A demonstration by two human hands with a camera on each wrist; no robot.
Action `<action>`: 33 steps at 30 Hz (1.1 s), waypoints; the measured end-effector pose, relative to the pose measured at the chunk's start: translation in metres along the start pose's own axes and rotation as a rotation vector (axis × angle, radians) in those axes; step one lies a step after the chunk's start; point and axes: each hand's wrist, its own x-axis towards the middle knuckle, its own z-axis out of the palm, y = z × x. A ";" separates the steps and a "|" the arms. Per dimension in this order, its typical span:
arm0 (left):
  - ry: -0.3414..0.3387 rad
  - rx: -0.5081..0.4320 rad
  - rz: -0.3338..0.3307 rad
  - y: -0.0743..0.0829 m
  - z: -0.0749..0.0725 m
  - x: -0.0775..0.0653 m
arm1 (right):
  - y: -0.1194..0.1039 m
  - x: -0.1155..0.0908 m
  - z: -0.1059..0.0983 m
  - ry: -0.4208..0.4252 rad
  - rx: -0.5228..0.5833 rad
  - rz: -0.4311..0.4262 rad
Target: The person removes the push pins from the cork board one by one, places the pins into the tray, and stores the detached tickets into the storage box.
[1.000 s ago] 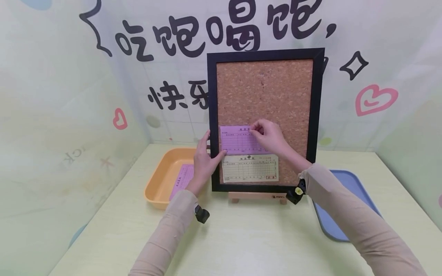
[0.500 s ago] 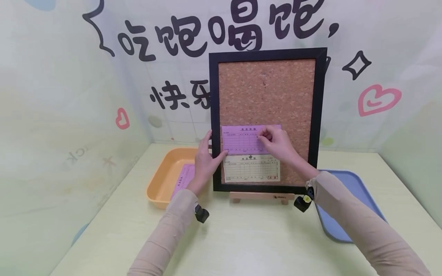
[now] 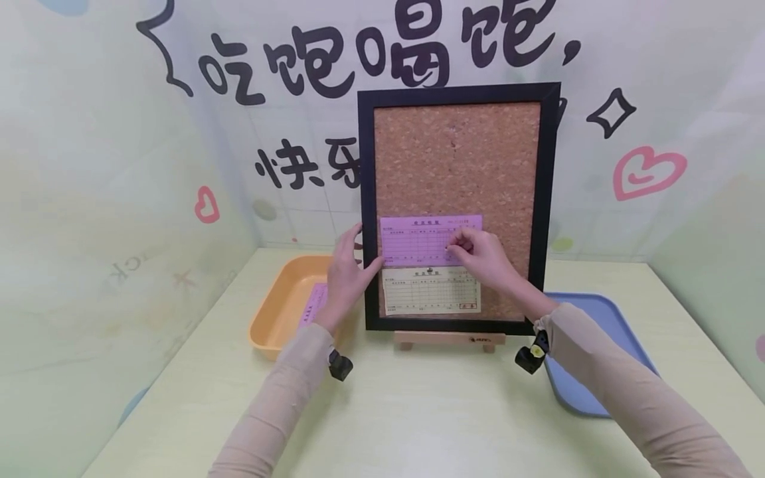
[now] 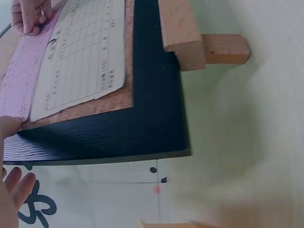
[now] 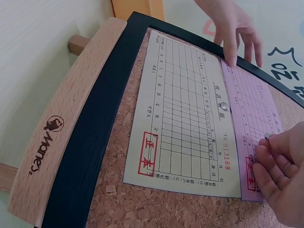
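A pink receipt slip (image 3: 412, 240) lies against the framed corkboard (image 3: 457, 159), just above a cream receipt slip (image 3: 418, 292) fixed by a silver thumbtack (image 5: 224, 106). Thumb and index finger of my right hand (image 3: 483, 255) pinch another small silver thumbtack (image 5: 267, 136) at the pink slip's right half. My left hand (image 3: 348, 275) is at the board's left edge. Its thumb presses the pink slip's lower left corner, while the other fingers extend loosely beside the black frame (image 4: 156, 104).
A wooden easel (image 3: 448, 339) supports the board on the pale table (image 3: 418, 411). At left stands an orange tray (image 3: 269, 325) with another pink slip (image 3: 312, 304) inside, partly hidden by my left arm. A blue tray (image 3: 582, 392) lies at right, partly under my right forearm.
My right hand has moved down from the pink slip's upper edge to its middle height, uncovering its top right. The left thumb has slid slightly left to the slip's edge.
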 end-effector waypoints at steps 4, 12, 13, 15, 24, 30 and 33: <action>0.039 0.044 0.070 0.002 -0.004 0.010 | 0.002 0.000 0.001 0.001 -0.012 -0.008; 0.047 0.145 0.144 0.007 -0.005 0.022 | 0.002 0.000 0.003 0.002 -0.021 -0.009; 0.040 0.159 0.159 0.008 -0.005 0.024 | 0.002 -0.001 0.004 0.000 -0.023 -0.008; 0.019 0.187 0.197 0.010 -0.007 0.027 | 0.002 -0.001 0.004 -0.001 -0.026 -0.007; -0.086 0.245 0.319 0.017 -0.011 0.042 | 0.003 -0.001 0.005 -0.016 -0.047 -0.003; -0.097 0.242 0.347 0.019 -0.011 0.049 | 0.002 -0.002 0.006 -0.010 -0.046 -0.009; -0.096 0.240 0.349 0.020 -0.011 0.052 | 0.002 -0.003 0.007 -0.010 -0.048 -0.008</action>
